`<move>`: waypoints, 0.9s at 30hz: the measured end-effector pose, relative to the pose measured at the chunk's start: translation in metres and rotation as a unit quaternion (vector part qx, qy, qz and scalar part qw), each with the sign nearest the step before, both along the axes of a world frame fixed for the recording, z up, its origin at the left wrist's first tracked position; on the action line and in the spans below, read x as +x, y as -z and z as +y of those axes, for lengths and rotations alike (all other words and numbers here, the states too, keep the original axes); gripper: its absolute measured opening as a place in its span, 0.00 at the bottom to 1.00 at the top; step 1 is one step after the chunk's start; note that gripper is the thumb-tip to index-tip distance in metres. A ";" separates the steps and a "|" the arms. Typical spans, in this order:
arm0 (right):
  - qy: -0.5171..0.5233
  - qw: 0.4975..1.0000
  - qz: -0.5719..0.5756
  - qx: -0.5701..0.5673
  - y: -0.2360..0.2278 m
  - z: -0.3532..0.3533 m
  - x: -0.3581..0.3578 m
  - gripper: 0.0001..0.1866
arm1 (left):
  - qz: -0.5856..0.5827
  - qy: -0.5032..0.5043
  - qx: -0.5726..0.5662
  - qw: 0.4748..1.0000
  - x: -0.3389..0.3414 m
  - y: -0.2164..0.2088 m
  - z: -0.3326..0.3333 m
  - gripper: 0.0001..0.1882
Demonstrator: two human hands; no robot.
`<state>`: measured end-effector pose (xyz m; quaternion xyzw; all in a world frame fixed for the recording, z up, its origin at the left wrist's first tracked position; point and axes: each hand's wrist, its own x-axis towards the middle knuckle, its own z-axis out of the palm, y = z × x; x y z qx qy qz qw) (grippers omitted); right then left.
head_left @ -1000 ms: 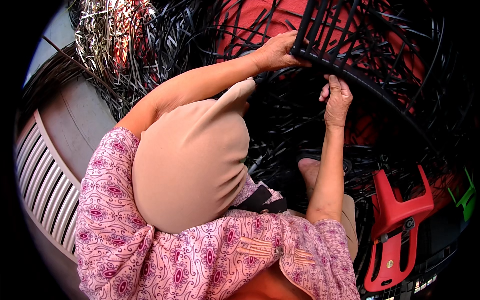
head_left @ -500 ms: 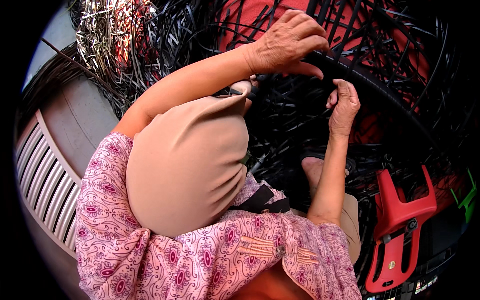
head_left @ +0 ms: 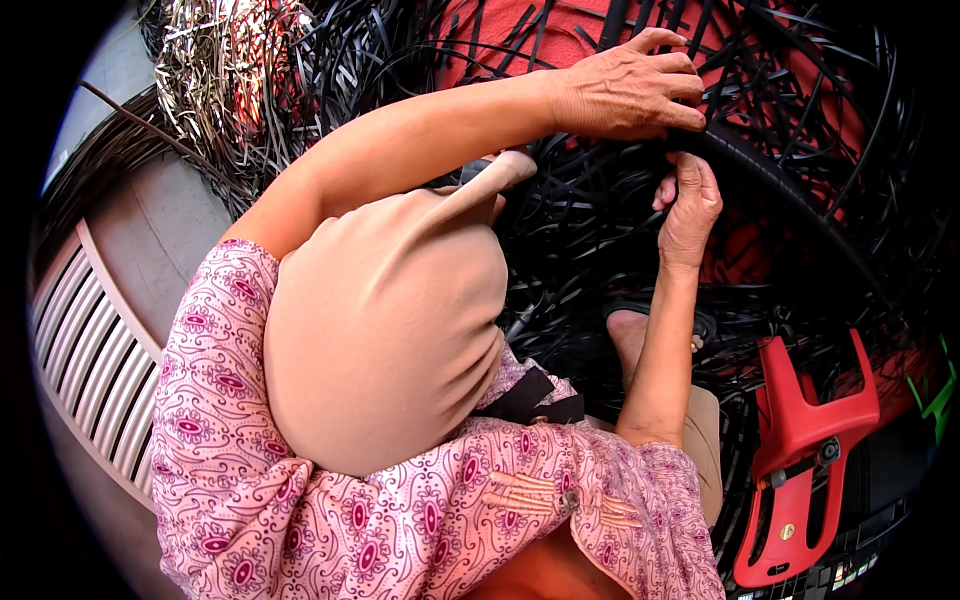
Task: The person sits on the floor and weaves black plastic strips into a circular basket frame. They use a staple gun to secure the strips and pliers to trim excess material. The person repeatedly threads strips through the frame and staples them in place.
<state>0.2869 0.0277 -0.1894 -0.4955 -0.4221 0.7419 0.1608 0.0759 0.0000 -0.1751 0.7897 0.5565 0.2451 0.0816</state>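
My left hand (head_left: pixel 635 88) reaches across from the left, back up, above a dark curved rim (head_left: pixel 768 172) that looks wrapped with black strip. Its fingers are bent but apart, with the lowest fingertip at the rim; the thumb is hidden. Just below, my right hand (head_left: pixel 690 208) is raised with thumb and fingers curled together in a pinch beside the rim. Whatever lies between those fingertips is too dark to make out. Loose flat black strips (head_left: pixel 575 225) tangle beneath both hands, over a red surface (head_left: pixel 505 35).
A red plastic part with two prongs (head_left: pixel 800 440) stands at the lower right, near something green (head_left: pixel 935 405). Pale slats (head_left: pixel 95 350) are at the left. A shiny pile of strips (head_left: pixel 225 85) fills the upper left. A foot (head_left: pixel 628 335) shows below the right hand.
My left hand has moved right and its fingers have come down at the rim; its thumb, visible before, is now hidden. My right hand has stayed almost still.
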 end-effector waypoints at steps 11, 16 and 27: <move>0.004 1.000 0.005 0.004 0.003 -0.001 0.000 0.15 | 0.018 0.012 -0.032 0.999 0.003 0.002 0.009 0.16; -0.010 1.000 -0.010 0.017 -0.006 -0.005 -0.004 0.14 | 0.016 0.006 -0.038 0.999 0.002 0.004 0.006 0.16; -0.034 0.999 -0.004 0.018 0.024 0.007 -0.009 0.14 | -0.122 -0.142 0.052 0.981 -0.016 -0.001 -0.036 0.54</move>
